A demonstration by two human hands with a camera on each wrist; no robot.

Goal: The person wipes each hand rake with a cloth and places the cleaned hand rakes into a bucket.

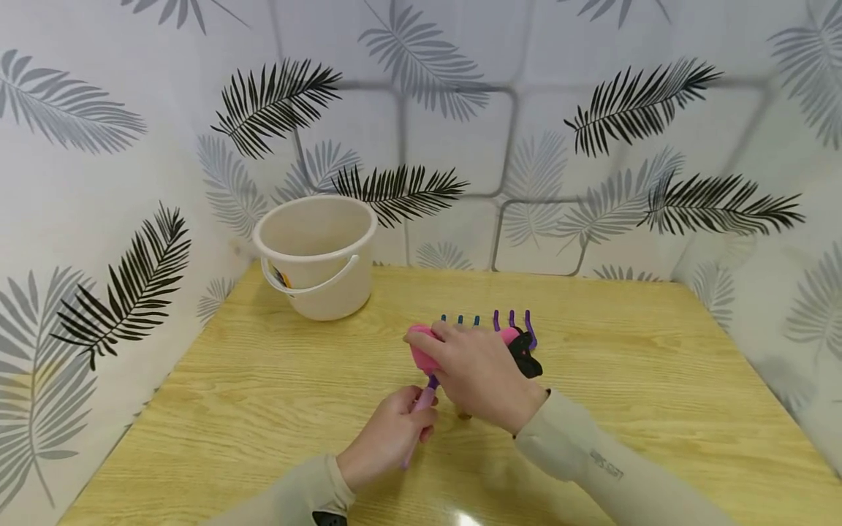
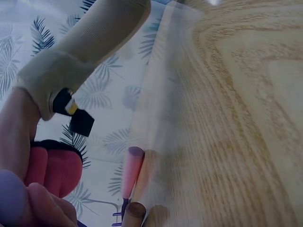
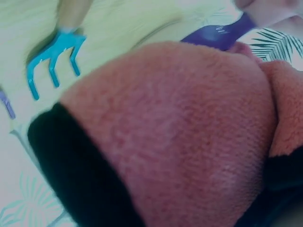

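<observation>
My left hand grips the pinkish-purple handle of a small hand tool near the table's front middle. In the right wrist view the tool's purple head shows partly, and the cloth covers the rest. My right hand holds a fuzzy pink cloth with black edging against that head. Just beyond it lie a teal hand rake with a wooden handle and a purple hand rake with a pink handle. My right hand hides most of both rakes in the head view.
A cream bucket with its carrying handle hanging down stands at the back left of the wood-grain table. Leaf-patterned sheeting rises behind the table and along its sides.
</observation>
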